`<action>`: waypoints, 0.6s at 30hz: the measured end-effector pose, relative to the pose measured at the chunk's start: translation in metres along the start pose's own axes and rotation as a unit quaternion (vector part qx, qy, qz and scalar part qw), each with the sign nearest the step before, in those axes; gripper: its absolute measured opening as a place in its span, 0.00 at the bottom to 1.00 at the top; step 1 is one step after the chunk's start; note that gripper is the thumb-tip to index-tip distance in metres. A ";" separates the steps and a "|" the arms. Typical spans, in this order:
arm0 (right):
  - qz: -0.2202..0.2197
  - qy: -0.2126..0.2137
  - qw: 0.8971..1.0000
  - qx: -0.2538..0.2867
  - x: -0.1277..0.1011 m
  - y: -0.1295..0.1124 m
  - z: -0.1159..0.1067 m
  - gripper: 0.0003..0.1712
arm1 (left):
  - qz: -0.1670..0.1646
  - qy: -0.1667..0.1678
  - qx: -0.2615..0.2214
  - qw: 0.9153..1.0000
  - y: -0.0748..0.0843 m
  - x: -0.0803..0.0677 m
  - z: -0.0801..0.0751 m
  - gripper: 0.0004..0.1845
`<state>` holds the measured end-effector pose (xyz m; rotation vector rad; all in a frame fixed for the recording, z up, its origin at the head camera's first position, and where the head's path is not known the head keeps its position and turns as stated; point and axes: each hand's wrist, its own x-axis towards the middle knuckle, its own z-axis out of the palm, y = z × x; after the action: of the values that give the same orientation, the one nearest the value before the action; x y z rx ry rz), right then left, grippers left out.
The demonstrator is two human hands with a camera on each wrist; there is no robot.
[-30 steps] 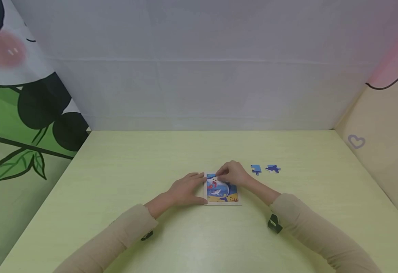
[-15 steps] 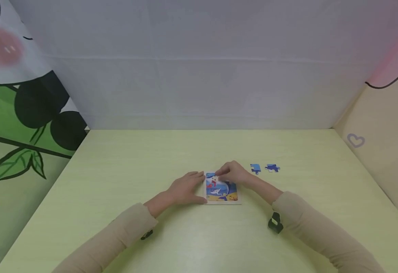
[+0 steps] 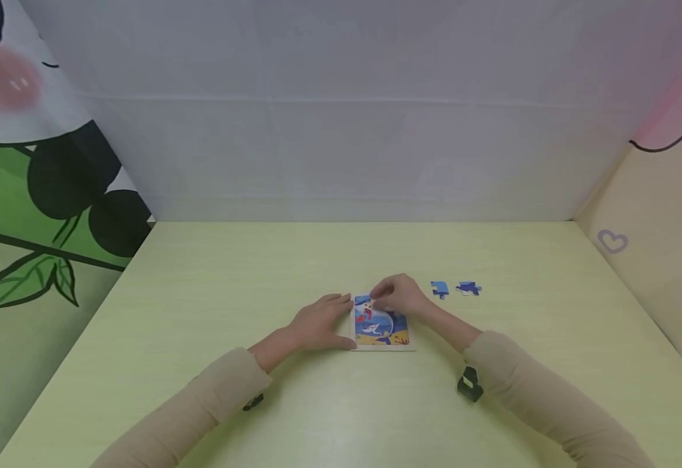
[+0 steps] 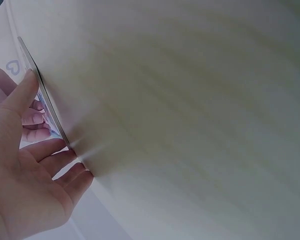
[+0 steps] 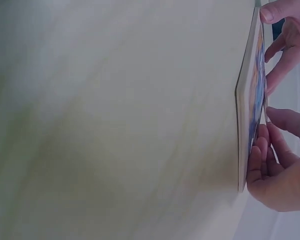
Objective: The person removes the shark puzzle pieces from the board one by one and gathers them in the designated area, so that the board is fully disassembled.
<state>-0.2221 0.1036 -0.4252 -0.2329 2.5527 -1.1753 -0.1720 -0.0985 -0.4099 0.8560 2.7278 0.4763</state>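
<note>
Nothing is moving much; our left hand [image 3: 317, 323] is steadying the puzzle [image 3: 380, 325] with flat fingers, our right hand [image 3: 398, 296] is pressing a piece with curled fingers, which could pop out if pushed crooked.

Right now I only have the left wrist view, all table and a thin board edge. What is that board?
Observer: A puzzle board with a blue sea picture, flat on the table.
Operator: Any loose pieces?
Observer: Two blue pieces, right of the board.
Operator: And the right hand?
Observer: The right hand is curled over the board's far edge; whether it grips a piece is unclear. The left hand rests at the left edge.
</note>
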 end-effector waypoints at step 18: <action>-0.091 -0.023 0.993 -0.076 -0.001 -0.007 0.003 0.19 | -0.005 0.001 0.005 1.000 -0.003 0.001 0.004 0.43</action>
<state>-0.2202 0.0971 -0.4222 -0.5313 2.6279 -1.0222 -0.1730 -0.1001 -0.4146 0.8454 2.7364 0.4617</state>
